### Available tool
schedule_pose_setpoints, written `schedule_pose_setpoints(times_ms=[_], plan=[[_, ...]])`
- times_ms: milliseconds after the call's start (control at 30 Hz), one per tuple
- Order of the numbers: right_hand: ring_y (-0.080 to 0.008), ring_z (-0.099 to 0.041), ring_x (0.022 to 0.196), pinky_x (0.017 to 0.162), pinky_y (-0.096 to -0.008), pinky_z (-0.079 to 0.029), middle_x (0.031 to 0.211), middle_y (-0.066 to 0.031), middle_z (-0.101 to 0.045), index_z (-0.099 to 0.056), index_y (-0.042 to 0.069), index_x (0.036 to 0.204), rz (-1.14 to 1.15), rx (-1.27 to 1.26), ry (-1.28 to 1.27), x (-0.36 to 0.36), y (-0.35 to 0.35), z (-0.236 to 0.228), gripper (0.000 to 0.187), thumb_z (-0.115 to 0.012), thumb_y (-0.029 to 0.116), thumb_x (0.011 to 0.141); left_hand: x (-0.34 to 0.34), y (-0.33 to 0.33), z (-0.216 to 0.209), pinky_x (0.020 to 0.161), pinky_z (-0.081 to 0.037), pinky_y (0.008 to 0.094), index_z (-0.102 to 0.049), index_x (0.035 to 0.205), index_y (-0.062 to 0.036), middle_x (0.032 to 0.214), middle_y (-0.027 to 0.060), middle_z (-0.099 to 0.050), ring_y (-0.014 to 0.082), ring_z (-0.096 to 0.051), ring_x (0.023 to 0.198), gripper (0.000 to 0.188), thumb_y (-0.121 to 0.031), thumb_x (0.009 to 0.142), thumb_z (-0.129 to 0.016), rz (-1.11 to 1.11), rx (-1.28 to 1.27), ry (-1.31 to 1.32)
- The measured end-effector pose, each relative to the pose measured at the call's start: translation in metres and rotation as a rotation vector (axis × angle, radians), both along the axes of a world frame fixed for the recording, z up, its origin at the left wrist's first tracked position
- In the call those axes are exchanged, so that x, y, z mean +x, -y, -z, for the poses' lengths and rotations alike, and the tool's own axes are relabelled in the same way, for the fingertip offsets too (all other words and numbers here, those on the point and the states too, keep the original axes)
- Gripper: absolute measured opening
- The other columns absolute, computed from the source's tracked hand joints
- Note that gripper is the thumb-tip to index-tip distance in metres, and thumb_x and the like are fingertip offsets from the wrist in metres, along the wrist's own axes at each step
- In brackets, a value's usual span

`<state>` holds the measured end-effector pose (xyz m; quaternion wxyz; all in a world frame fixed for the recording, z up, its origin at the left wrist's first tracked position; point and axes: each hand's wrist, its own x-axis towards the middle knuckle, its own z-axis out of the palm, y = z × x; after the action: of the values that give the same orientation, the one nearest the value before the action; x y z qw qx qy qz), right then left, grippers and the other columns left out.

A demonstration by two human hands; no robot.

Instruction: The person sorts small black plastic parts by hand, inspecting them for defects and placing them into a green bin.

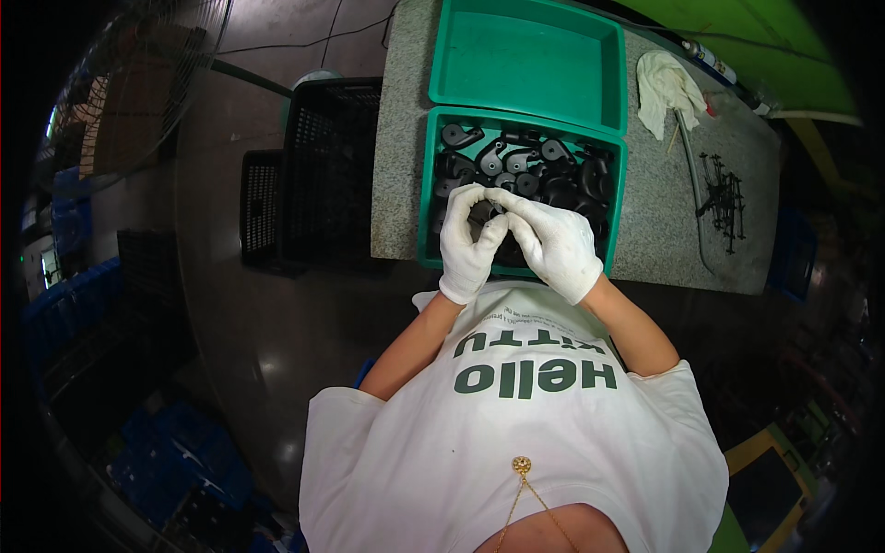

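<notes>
My left hand (470, 244) and my right hand (558, 247), both in white knitted gloves, meet over the near part of a green plastic bin (430, 184). Their fingers are curled and the fingertips come together. Whatever is pinched there is small and mostly hidden by the gloves; a dark bit shows between the thumbs and fingers. Under and beyond the hands, the bin holds many black plastic parts (491, 158), some with a round end, a hole and a curved arm.
A second green bin (530, 55) adjoins the far side on the speckled grey table (403, 138). Rightward lie a white cloth (667, 88), a thin metal rod (691, 175), thin black branched pieces (724, 203) and a spray can (710, 62). Black crates (318, 166) stand left of the table.
</notes>
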<state>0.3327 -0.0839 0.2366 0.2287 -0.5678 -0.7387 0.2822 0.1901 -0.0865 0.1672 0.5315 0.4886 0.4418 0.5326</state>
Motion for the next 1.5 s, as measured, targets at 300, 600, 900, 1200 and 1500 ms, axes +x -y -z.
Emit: schedule_pose_setpoints(times_ms=[300, 600, 900, 1200, 1500], plan=[[-0.0285, -0.064, 0.075, 0.065, -0.0389, -0.052, 0.098, -0.0055, -0.061, -0.06, 0.014, 0.103, 0.034, 0.13, 0.327, 0.012, -0.078, 0.096, 0.018, -0.056, 0.02, 0.087, -0.076, -0.05, 0.025, 0.072, -0.047, 0.0334, -0.05, 0.12, -0.0024, 0.097, 0.0044, -0.051, 0.0132, -0.051, 0.083, 0.037, -0.022, 0.091, -0.061, -0.598, -0.404, 0.28], [-0.0311, -0.066, 0.074, 0.063, -0.0426, -0.053, 0.094, -0.0144, -0.058, -0.049, 0.009, 0.109, -0.272, 0.007, 0.614, -0.021, -0.127, 0.152, 0.024, -0.048, 0.007, 0.084, -0.197, -0.114, 0.15, 0.08, -0.051, 0.0402, -0.041, 0.132, -0.0029, 0.11, 0.013, -0.055, 0.0214, -0.056, 0.095, 0.049, -0.008, 0.088, -0.061, -0.797, -0.602, 0.321], [-0.0247, -0.066, 0.086, 0.08, -0.0326, -0.049, 0.096, -0.0157, -0.068, -0.06, 0.0, 0.106, 0.246, -0.389, -0.258, -0.004, -0.086, 0.081, 0.039, -0.065, 0.028, 0.08, -0.091, -0.064, 0.04, 0.082, -0.049, 0.0296, -0.053, 0.119, -0.0017, 0.117, 0.0098, -0.054, 0.0186, -0.058, 0.098, 0.034, -0.003, 0.086, -0.061, -0.279, -0.172, -0.173], [-0.0218, -0.065, 0.071, 0.067, -0.0315, -0.05, 0.084, -0.0134, -0.068, -0.064, 0.001, 0.099, 0.19, -0.397, -0.248, -0.003, -0.049, 0.005, 0.035, -0.069, 0.028, 0.077, -0.021, -0.023, -0.03, 0.074, -0.056, 0.0261, -0.054, 0.118, -0.0016, 0.12, 0.0117, -0.044, 0.0195, -0.057, 0.101, 0.047, 0.007, 0.074, -0.067, -0.035, -0.021, -0.448], [-0.0361, -0.064, 0.076, 0.066, -0.0407, -0.051, 0.084, -0.0198, -0.065, -0.056, 0.005, 0.11, 0.113, -0.077, -0.151, 0.003, -0.018, 0.005, 0.034, -0.054, 0.031, 0.09, -0.009, -0.011, -0.017, 0.075, -0.055, 0.0265, -0.05, 0.119, -0.0029, 0.11, 0.0076, -0.054, 0.014, -0.058, 0.095, 0.037, -0.004, 0.085, -0.064, 0.101, -0.406, 0.219]])
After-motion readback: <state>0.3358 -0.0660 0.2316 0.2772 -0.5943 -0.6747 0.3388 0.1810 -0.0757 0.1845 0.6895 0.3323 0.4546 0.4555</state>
